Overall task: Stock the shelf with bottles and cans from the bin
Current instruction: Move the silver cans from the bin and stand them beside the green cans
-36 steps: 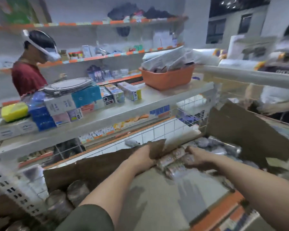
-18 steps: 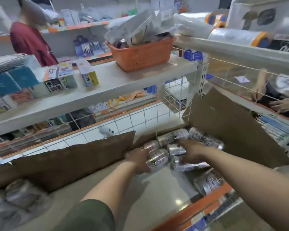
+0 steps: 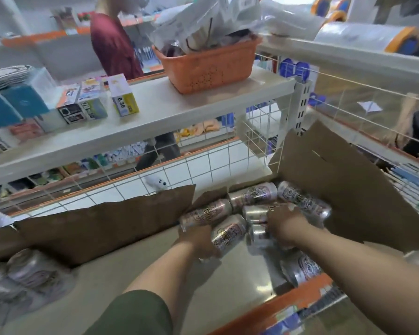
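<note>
Hands (image 3: pixel 198 240) (image 3: pixel 286 226) grip lying cans (image 3: pixel 252 197) — shelf (image 3: pixel 228 281) corner.

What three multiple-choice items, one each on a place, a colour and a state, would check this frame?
1. Where is the basket?
A. on the upper shelf
B. on the floor
C. among the cans

2. What colour is the basket?
A. blue
B. orange
C. black

3. How do the cans by the hands lie?
A. upright in a row
B. on their sides
C. stacked in a tower

Answers:
1 A: it rests on the upper shelf, above the cans.
2 B: its walls are orange.
3 B: their printed sides face up, with the left hand and right hand on them.
</note>
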{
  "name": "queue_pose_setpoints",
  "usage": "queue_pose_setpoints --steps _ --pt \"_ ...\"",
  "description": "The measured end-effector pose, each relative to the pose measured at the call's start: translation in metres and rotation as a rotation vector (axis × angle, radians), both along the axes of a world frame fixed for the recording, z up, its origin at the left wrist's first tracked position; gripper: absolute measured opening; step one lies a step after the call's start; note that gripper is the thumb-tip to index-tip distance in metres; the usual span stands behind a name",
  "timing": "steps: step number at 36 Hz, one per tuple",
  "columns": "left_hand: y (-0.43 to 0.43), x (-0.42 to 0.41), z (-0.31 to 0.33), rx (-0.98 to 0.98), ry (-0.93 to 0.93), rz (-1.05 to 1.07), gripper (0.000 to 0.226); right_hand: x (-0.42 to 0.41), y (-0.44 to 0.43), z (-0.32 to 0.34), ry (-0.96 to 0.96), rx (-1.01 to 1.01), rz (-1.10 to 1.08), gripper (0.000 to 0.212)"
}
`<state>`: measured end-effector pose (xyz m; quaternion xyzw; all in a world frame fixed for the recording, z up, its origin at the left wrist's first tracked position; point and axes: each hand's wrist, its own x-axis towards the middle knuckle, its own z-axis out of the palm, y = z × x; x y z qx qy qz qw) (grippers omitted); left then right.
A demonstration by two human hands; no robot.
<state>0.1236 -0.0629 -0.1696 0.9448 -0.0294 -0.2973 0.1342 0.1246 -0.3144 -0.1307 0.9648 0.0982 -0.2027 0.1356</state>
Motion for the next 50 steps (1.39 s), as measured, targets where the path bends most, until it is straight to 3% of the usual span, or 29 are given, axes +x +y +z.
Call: queue_pose_setpoints --steps 3,9,13,16,18,20,22,25,29,32,34,36,39,42,45,50 --pt "0.009 0.006 -0.007 -0.034 0.046 0.009 0.081 0.002 -0.001 0.001 -0.037 -0.009 -0.039 0.033" --pt "0.040 -0.009 0.019 -0.224 0.051 0.107 0.069 0.001 0.019 0.012 0.087 -0.053 0.079 0.043" --pt "0.068 -0.024 0.045 -0.301 -0.012 0.204 0.024 -0.002 0.062 0.011 0.120 0.009 0.170 0.039" --pt "0.099 -0.037 0.057 -0.350 -0.054 0.305 0.013 -0.004 0.103 -0.001 0.087 0.109 0.228 0.030" --pt "0.122 -0.047 0.063 -0.399 -0.069 0.401 0.011 -0.004 0.123 -0.008 0.095 0.182 0.238 0.043" --pt "0.144 -0.057 0.070 -0.435 -0.079 0.463 0.020 -0.005 0.137 -0.008 0.173 0.202 0.240 0.066" --pt "0.165 -0.068 0.075 -0.463 -0.089 0.518 0.042 -0.010 0.150 -0.004 0.255 0.099 0.290 0.084" --pt "0.187 -0.089 0.081 -0.517 -0.111 0.597 0.037 -0.013 0.163 -0.007 0.273 0.087 0.336 0.065" --pt "0.206 -0.115 0.089 -0.644 -0.191 0.680 0.035 -0.006 0.177 -0.005 0.387 0.338 0.203 0.037" --pt "0.225 -0.130 0.092 -0.774 -0.244 0.771 0.073 -0.009 0.201 0.027 0.314 0.471 0.200 0.044" --pt "0.238 -0.141 0.096 -0.829 -0.275 0.804 0.083 -0.014 0.220 0.042 0.268 0.592 0.205 0.042" --pt "0.253 -0.149 0.103 -0.875 -0.286 0.807 0.080 -0.025 0.240 0.054 0.228 0.623 0.262 0.038" --pt "0.274 -0.164 0.118 -0.973 -0.322 0.804 0.049 -0.047 0.269 0.074 0.165 0.636 0.326 0.034" --pt "0.297 -0.183 0.135 -1.077 -0.354 0.822 0.074 -0.064 0.303 0.094 0.054 0.669 0.406 0.037" --pt "0.317 -0.200 0.149 -1.152 -0.360 0.785 0.065 -0.081 0.335 0.112 -0.007 0.718 0.487 0.041" --pt "0.350 -0.225 0.160 -1.195 -0.336 0.777 0.060 -0.115 0.378 0.135 -0.066 0.729 0.512 0.024"
